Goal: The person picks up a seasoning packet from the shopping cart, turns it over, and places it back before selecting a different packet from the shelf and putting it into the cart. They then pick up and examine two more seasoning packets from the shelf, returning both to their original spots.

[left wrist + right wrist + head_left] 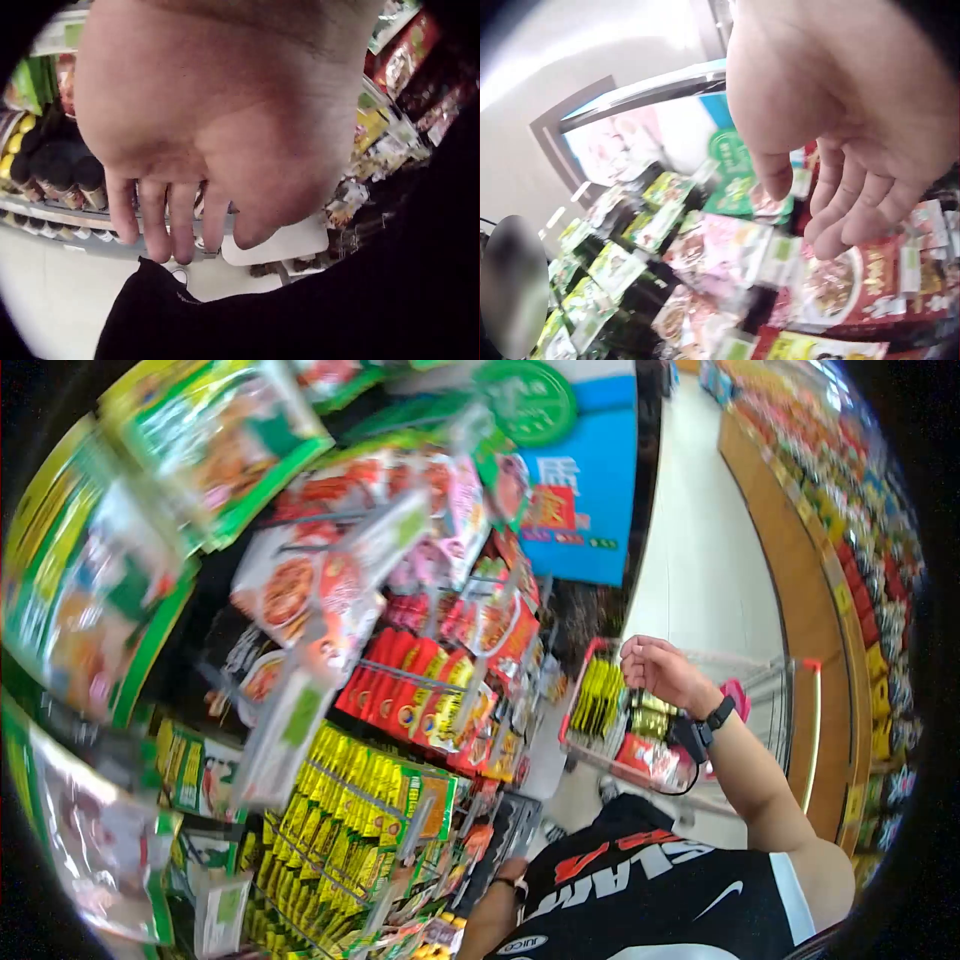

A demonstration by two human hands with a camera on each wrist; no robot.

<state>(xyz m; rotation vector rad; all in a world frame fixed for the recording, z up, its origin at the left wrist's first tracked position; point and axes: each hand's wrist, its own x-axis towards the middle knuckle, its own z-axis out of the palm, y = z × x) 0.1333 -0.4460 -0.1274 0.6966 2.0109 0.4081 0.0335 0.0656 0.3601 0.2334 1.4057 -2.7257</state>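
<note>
Standing in a row at the left end of a shopping cart (775, 710), yellow-green packets (598, 695) appear just beside the fingertips of the right hand (664, 672) in the head view; whether they touch cannot be told. That hand is raised, its fingers loosely bent and its thumb apart from them. In the right wrist view, the same fingers overlap a red packet (870, 277) printed with a bowl of food, which hangs in a display rack; a gap there cannot be judged.

Further along the cart, gold packs (652, 722) lie near its middle, a red-and-white pack (645, 755) near the lower edge and a pink item (736, 698) toward the right end.

The left hand (214, 127) hangs with its palm bare and fingers extended, close to black clothing (180, 319). Behind it, dark-capped bottles (52, 169) stand along a shelf's edge.

The rack fills the left side of the head view: green-bordered bags (215, 445) at its upper left corner, red pouches (390, 685) in the middle, yellow packets (330, 800) below, and a blue sign (600, 440) at its upper right. Pale floor (690, 530) separates it from stocked shelves (850, 560) at the far right.
</note>
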